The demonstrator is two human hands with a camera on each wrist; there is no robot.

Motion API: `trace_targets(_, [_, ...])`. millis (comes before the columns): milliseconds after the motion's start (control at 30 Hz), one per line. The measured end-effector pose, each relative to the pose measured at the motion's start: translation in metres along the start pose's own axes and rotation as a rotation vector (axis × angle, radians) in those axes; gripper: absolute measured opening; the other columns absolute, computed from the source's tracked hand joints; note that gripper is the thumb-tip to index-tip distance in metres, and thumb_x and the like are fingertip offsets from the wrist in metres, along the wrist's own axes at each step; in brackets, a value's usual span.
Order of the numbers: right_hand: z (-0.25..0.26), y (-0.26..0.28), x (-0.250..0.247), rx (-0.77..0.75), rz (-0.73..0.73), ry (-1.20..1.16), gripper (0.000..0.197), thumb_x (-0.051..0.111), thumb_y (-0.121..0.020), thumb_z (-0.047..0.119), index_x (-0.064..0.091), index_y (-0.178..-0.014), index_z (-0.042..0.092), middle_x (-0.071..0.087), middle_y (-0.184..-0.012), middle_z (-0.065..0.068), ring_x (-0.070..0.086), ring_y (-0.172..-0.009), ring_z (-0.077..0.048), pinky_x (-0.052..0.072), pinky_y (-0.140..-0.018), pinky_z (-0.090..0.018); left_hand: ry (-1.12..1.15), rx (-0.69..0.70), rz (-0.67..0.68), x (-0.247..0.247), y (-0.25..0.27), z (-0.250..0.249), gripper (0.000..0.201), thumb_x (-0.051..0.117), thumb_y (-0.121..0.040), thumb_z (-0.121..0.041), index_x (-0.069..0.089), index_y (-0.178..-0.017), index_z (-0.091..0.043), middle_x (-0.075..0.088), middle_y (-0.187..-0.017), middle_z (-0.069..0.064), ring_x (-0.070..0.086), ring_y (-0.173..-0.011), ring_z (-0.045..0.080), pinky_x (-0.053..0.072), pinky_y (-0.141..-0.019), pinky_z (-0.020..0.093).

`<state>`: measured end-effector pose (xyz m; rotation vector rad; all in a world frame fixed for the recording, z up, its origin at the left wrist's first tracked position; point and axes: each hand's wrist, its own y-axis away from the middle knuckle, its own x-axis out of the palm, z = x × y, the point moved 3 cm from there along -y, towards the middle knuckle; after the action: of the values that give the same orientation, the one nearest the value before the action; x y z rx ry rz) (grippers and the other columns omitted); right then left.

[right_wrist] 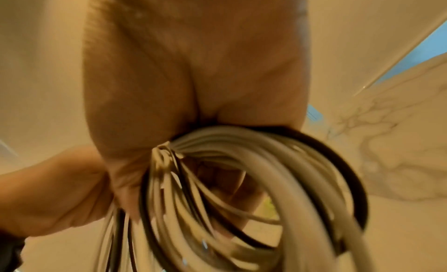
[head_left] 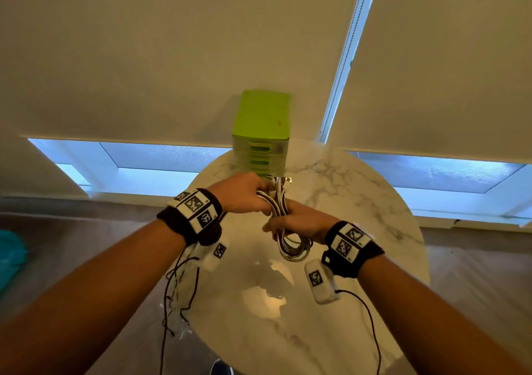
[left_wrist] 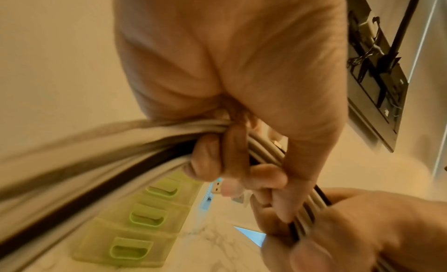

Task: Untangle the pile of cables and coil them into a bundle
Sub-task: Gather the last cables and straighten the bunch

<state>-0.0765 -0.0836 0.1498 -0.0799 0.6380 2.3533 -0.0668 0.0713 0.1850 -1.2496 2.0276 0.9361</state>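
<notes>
The worktop looks like glossy white marble with grey veins, polished enough to throw back glare. On its far edge, the drawer unit is smooth green plastic with translucent fronts. Above the worktop, the cables have smooth plastic sheaths, mostly pale, some black; one connector near the unit shows bare metal.

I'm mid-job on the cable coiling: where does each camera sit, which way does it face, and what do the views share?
Head: worn on the head, facing forward and down at the marble table; both forearms, left hand, right hand.
Left wrist: looks along the left hand at the gripped cable bundle; green drawer unit beyond.
Right wrist: looks along the right hand at the coiled loops.
Shared: all three show the cable bundle and both hands.
</notes>
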Motion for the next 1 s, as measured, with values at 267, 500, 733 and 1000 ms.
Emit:
trace_targets(267, [0.007, 0.006, 0.004, 0.092, -0.209, -0.102, 0.013, 0.059, -0.096, 0.015, 0.056, -0.084, 0.009, 0.047, -0.057, -0.004, 0.052, -0.055, -0.026, 0.058, -0.069, -0.047, 0.264, 0.104, -0.134, 0.011, 0.023, 0.039, 0.013, 0.076, -0.091, -0.03, 0.072, -0.1, -0.022, 0.073, -0.087, 0.0, 0.068, -0.075, 0.004, 0.052, -0.07, 0.016])
trace_targets(500, [0.014, 0.022, 0.008, 0.025, -0.272, -0.237, 0.027, 0.06, -0.098, 0.017, 0.052, -0.073, 0.012, 0.038, -0.053, -0.002, 0.046, -0.047, -0.023, 0.056, -0.063, -0.041, 0.438, -0.032, -0.072, 0.039, 0.039, 0.057, 0.017, 0.054, -0.105, -0.032, 0.062, -0.109, -0.018, 0.067, -0.087, 0.003, 0.065, -0.074, 0.013, 0.051, -0.079, 0.033])
trace_targets(733, [-0.006, 0.017, 0.047, -0.051, -0.307, -0.008, 0.031, 0.068, -0.093, 0.043, 0.059, -0.113, 0.021, 0.059, -0.065, 0.0, 0.062, -0.06, -0.018, 0.058, -0.07, -0.043, 0.818, -0.072, -0.287, 0.028, 0.035, 0.032, 0.012, 0.055, -0.096, -0.012, 0.06, -0.087, -0.016, 0.05, -0.068, -0.001, 0.04, -0.063, 0.013, 0.033, -0.06, 0.03])
trace_targets(1000, [0.001, 0.002, 0.066, -0.203, -0.34, -0.117, 0.05, 0.084, -0.08, 0.026, 0.059, -0.119, 0.043, 0.069, -0.117, 0.012, 0.066, -0.105, -0.003, 0.054, -0.093, -0.025, 1.159, -0.152, -0.38, 0.03, 0.023, 0.007, 0.016, 0.043, -0.099, -0.001, 0.048, -0.092, -0.015, 0.052, -0.073, 0.002, 0.051, -0.065, 0.014, 0.043, -0.057, 0.024])
